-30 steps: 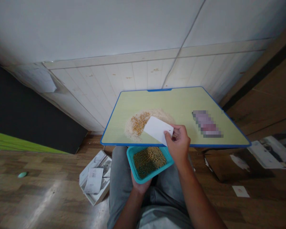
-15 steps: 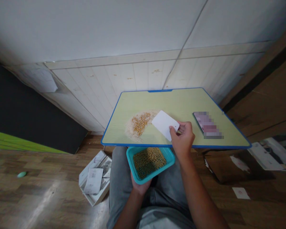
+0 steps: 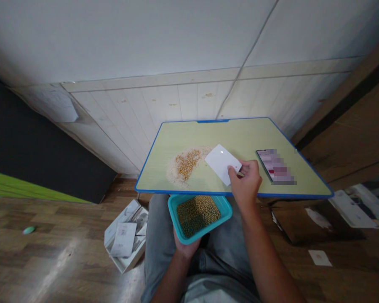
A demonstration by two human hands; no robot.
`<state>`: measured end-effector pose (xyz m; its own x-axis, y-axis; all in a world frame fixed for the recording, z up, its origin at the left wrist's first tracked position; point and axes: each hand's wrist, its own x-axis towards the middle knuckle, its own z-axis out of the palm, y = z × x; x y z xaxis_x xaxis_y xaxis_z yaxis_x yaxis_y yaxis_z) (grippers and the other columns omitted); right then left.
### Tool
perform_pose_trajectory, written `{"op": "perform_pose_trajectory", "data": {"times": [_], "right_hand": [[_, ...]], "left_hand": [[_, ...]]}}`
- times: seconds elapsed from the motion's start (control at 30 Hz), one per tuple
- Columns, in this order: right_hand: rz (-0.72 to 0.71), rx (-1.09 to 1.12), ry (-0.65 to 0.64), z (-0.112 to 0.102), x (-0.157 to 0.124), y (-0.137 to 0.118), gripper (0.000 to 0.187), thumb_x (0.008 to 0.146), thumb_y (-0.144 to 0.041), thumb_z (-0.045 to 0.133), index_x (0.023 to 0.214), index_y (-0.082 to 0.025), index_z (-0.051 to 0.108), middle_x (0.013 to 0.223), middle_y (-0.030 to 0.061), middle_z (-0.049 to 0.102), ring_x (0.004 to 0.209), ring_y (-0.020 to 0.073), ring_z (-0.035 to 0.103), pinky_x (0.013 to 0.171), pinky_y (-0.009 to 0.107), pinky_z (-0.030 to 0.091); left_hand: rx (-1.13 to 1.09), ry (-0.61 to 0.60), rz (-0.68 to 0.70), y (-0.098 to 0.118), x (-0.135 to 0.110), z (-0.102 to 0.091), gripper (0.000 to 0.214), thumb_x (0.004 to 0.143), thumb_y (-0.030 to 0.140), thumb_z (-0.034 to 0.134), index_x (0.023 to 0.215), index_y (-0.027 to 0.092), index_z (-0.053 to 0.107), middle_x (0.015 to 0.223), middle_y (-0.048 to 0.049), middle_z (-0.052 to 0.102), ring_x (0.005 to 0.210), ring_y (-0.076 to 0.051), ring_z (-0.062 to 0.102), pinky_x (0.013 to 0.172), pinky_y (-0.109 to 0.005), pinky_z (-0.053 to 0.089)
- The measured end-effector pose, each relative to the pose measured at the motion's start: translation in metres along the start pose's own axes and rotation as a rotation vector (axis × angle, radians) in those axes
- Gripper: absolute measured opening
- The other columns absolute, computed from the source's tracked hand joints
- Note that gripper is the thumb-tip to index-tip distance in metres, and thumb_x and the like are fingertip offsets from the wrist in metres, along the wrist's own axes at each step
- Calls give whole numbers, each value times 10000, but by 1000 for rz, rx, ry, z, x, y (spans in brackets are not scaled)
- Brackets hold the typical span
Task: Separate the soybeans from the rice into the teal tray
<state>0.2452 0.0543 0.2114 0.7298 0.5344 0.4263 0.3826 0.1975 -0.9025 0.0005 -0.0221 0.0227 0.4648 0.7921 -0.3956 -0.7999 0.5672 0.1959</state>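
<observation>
My right hand (image 3: 246,185) pinches a white card (image 3: 222,163) by its corner over the green table (image 3: 240,134), just right of a pile of pale grains and yellow beans (image 3: 185,165). Below the table's near edge my left hand (image 3: 185,248) holds a teal tray (image 3: 177,202) from underneath. The tray is filled with yellow and green beans (image 3: 197,212). It rests over my lap, close to the table edge.
A phone (image 3: 275,166) lies on the table to the right of my hand. An open box of papers (image 3: 124,240) sits on the wooden floor at the left. Papers and cardboard (image 3: 316,223) lie on the floor at the right. A white panelled wall stands behind the table.
My right hand has carried the white card to the right, off the grain pile, so more of the pile shows. The teal tray and left hand have stayed put.
</observation>
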Motion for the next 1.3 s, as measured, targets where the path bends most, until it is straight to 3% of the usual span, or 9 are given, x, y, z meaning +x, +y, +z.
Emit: {"op": "perform_pose_trajectory", "data": {"times": [0.23, 0.4, 0.67, 0.9, 1.07, 1.3], "right_hand": [[-76, 45, 81, -2, 20, -2, 339, 842, -402, 829, 1090, -270, 639, 962, 63, 840, 848, 259, 841, 673, 342, 673], [-161, 0, -71, 3, 42, -1, 298, 866, -385, 805, 1119, -272, 693, 984, 66, 860, 867, 269, 844, 659, 339, 665], [-344, -65, -328, 23, 89, -6, 334, 902, -247, 767, 1230, -278, 823, 986, 38, 866, 879, 269, 832, 737, 387, 677], [-346, 32, -482, 32, 89, 3, 301, 942, -236, 757, 1218, -296, 861, 1149, 36, 885, 905, 235, 821, 775, 393, 693], [-338, 45, -455, 32, 93, 1, 314, 939, -255, 759, 1230, -303, 867, 1184, 37, 886, 954, 251, 830, 773, 391, 682], [-344, 17, -383, 52, 116, -7, 347, 891, -238, 742, 1224, -280, 835, 963, 13, 855, 880, 262, 813, 782, 396, 656]], "left_hand": [[10, -45, -5, 2, 0, -5, 653, 1209, 531, 270, 1585, 418, 792, 1671, 8, 803, 1749, -297, 549, 1504, -675, 214], [18, -38, -4, 3, 0, 0, 624, 1209, 540, 328, 1393, 400, 907, 1610, 28, 843, 1760, -326, 530, 1499, -692, 230], [50, -116, -11, 3, 0, 3, 645, 1205, 510, 287, 1419, 429, 890, 1687, 65, 774, 1820, -308, 413, 1506, -697, 134], [51, -51, -23, 5, -1, 0, 663, 1206, 538, 282, 1343, 428, 921, 1644, 44, 818, 1824, -297, 415, 1501, -682, 174], [51, -105, -14, 4, -1, -1, 656, 1210, 499, 272, 1410, 433, 893, 1656, 57, 804, 1819, -304, 417, 1501, -714, 118], [44, -149, -17, 3, 2, -6, 646, 1214, 488, 266, 1474, 449, 856, 1715, 79, 740, 1823, -284, 400, 1505, -680, 114]]}}
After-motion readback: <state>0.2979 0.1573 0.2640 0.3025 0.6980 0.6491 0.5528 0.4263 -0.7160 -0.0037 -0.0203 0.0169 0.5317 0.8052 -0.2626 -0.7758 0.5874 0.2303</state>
